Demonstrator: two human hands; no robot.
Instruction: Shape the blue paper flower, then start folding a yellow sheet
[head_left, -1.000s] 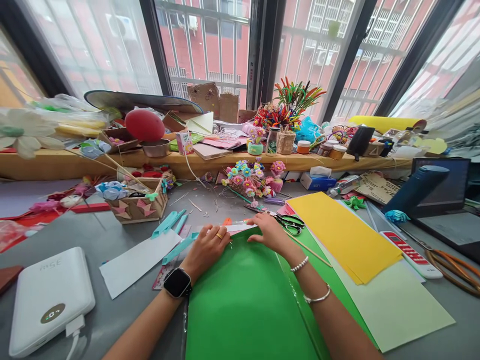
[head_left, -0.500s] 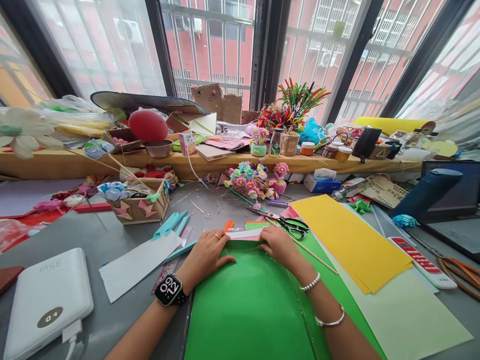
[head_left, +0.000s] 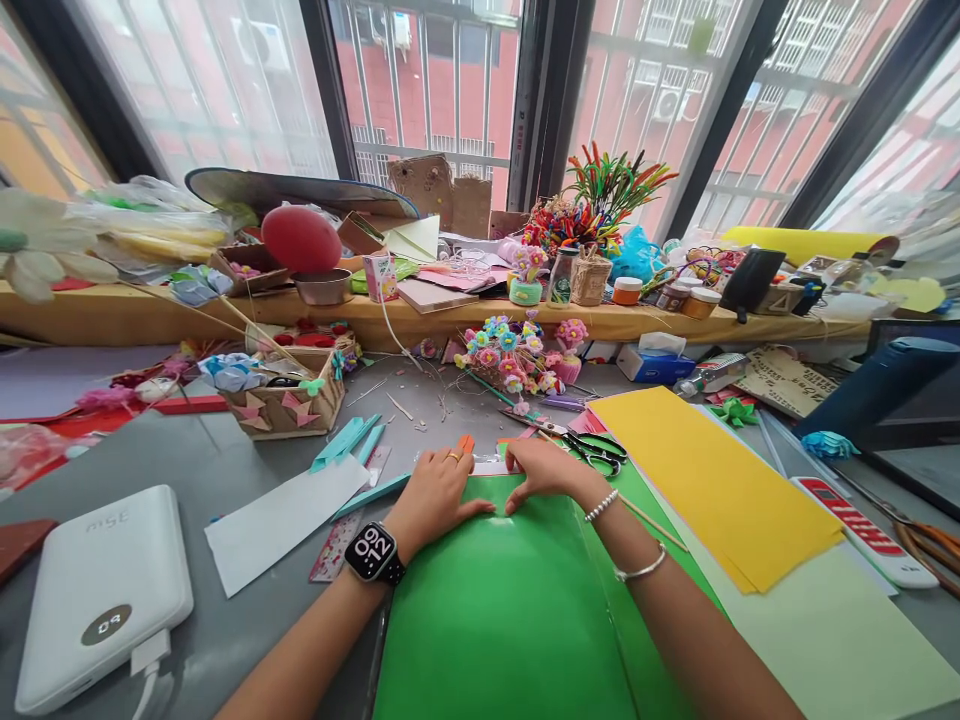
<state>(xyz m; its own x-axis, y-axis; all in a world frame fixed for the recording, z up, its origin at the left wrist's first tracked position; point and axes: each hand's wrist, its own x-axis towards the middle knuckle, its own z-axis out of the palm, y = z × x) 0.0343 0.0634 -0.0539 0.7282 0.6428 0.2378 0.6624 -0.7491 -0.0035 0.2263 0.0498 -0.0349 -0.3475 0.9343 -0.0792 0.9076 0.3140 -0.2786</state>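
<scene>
A large green sheet of paper (head_left: 502,610) lies on the grey table in front of me. My left hand (head_left: 439,492), with a ring and a smartwatch at the wrist, lies flat with fingers stretched on the sheet's far edge. My right hand (head_left: 544,470), bracelets at the wrist, presses fingertips down on the same edge beside it. The two hands nearly touch at the middle of that edge. Small orange and white paper pieces (head_left: 480,455) show just beyond the fingers.
Black-handled scissors (head_left: 596,450) lie right of my right hand. Yellow paper (head_left: 712,480) and pale green paper (head_left: 825,640) lie at right. A white power bank (head_left: 97,590), a white strip (head_left: 285,515) and a cardboard box (head_left: 289,400) sit left. Craft flowers (head_left: 510,360) stand behind.
Both hands have slid toward each other along the green sheet's far edge. The camera view has shifted slightly.
</scene>
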